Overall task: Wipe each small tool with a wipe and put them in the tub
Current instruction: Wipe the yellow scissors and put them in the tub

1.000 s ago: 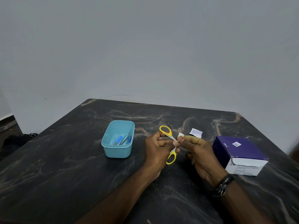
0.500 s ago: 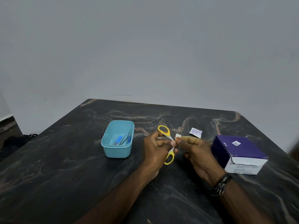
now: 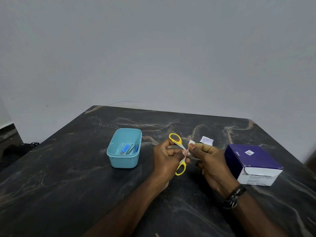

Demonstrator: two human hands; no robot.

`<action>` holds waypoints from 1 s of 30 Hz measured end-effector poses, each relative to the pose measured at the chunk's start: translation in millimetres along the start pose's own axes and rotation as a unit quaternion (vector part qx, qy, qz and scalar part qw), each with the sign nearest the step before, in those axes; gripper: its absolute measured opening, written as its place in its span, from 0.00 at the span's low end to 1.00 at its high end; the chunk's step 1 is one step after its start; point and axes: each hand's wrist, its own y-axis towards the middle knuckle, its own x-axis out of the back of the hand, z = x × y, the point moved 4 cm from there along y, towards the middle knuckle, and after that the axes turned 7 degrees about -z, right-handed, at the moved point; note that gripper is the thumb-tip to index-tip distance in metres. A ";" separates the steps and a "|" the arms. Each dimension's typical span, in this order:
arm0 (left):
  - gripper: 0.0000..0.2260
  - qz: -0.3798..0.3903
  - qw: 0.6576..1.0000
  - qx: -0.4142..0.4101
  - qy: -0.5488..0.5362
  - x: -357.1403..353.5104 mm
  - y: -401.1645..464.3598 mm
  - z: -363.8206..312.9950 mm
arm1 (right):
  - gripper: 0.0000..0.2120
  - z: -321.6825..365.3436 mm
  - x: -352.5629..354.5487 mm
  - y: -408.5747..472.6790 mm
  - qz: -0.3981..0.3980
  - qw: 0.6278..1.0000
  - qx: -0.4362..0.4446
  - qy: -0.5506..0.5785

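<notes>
Scissors (image 3: 177,152) lower since prev, L hand (image 3: 168,159), R hand (image 3: 209,161) w/ wipe (image 3: 191,142).

Tub (image 3: 124,147) left (box (image 3: 252,164) right).

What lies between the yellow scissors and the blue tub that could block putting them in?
Nothing visible. The scissors, held in the left hand, sit right of the tub, with only bare table between. The tub is open-topped, holding a few tools.

One scissors (image 3: 177,152) — one tub (image 3: 123,159), one box (image 3: 253,164)
</notes>
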 end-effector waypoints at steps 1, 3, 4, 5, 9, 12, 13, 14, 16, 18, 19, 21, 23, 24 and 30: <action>0.08 0.003 1.000 0.000 0.001 -1.0 -0.6 -0.3 | 0.06 0.6 1.0 0.3 -0.005 1.000 0.003 0.011; 0.08 0.003 1.000 -0.002 0.007 -1.5 -1.3 -1.1 | 0.07 1.0 1.9 0.3 -0.008 1.000 0.006 0.007; 0.08 0.001 1.000 -0.002 0.009 -0.8 -1.2 -0.8 | 0.07 0.1 1.3 0.3 -0.003 1.000 0.005 -0.009; 0.07 -0.004 1.000 0.000 0.008 0.2 -0.8 -0.5 | 0.07 -1.6 0.4 0.3 0.005 1.000 0.004 -0.029; 0.07 -0.010 1.000 0.005 0.003 1.4 -0.5 -0.3 | 0.09 -3.0 -2.2 -1.0 0.013 0.999 0.005 -0.053; 0.08 -0.004 1.000 0.005 0.006 -0.5 -1.0 -0.9 | 0.07 2.0 -0.7 -1.4 -0.005 1.000 0.015 -0.006; 0.08 -0.002 1.000 0.004 0.008 -1.3 -1.1 -0.8 | 0.07 3.1 0.8 -0.8 -0.009 1.000 0.017 0.006; 0.08 -0.001 1.000 0.003 0.009 -1.6 -1.4 -0.4 | 0.07 3.2 1.8 -0.1 -0.009 1.000 0.018 0.008; 0.08 -0.003 1.000 0.005 0.012 -0.8 -1.4 -0.1 | 0.07 2.1 2.0 -0.3 0.000 1.000 0.015 -0.012; 0.07 -0.007 1.000 0.008 0.006 0.5 -1.0 0.6 | 0.07 -0.6 1.3 -1.0 0.006 0.999 0.009 -0.041; 0.07 -0.007 1.000 0.009 0.002 0.8 -0.8 0.8 | 0.08 -1.7 0.0 -1.7 0.011 0.999 0.005 -0.053; 0.07 -0.010 1.000 0.009 0.000 1.4 -0.3 0.5 | 0.09 -1.8 -2.5 -2.6 0.017 0.998 0.003 -0.054; 0.07 -0.009 1.000 0.007 0.005 1.0 -0.5 -0.2 | 0.07 0.8 -2.1 -2.5 0.008 0.999 0.009 -0.038; 0.07 -0.007 1.000 0.005 0.006 0.6 -1.1 -0.9 | 0.07 2.5 -1.0 -2.4 0.000 1.000 0.012 -0.028; 0.07 -0.004 1.000 0.006 0.018 0.8 -1.4 -0.6 | 0.08 0.3 1.7 -0.7 0.000 0.999 -0.002 -0.039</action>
